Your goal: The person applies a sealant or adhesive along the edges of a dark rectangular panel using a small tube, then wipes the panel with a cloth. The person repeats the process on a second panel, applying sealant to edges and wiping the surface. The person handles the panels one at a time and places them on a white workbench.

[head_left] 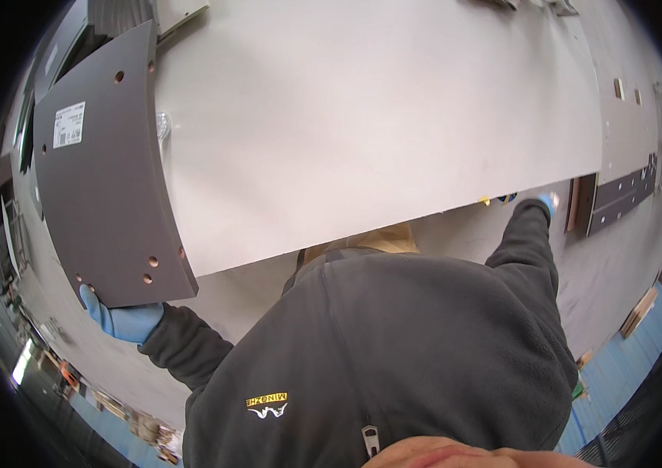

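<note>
Head view: holed dark-grey panel (110, 178)

A pale, flat tabletop (378, 140) fills the frame's centre. A small, clear, shiny object (163, 125) lies at its left side.

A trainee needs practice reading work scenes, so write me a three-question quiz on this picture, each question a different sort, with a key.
1. True or false: the blue-gloved left hand touches the dark grey, flat panel with drilled holes at its near end.
2. Where is the white rectangular label?
a) on the broad pale surface
b) on the panel
c) on a dark fleece sleeve
3. Which hand is farther from the panel?

Key: 1. True. 2. b. 3. The right hand.
</note>
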